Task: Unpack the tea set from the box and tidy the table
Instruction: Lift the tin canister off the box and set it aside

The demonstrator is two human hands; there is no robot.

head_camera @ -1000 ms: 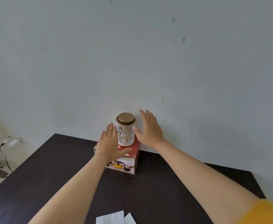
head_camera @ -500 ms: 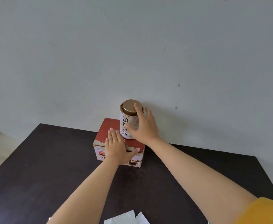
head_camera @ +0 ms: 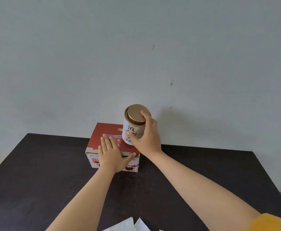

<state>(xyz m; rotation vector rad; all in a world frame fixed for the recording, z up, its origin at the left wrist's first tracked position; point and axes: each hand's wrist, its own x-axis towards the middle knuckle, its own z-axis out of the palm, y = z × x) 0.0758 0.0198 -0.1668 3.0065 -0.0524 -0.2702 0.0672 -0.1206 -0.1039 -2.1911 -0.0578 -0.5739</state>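
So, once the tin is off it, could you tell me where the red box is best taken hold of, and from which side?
Probably by its two short end walls, one hand coming in from each side. The red box is a low, wide carton lying flat on the table with bare tabletop at both ends. The left hand lies flat on its lid; the right hand holds the tin.

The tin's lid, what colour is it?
The lid is a metallic golden bronze, seen best in the head view, on the tin gripped by the right hand.
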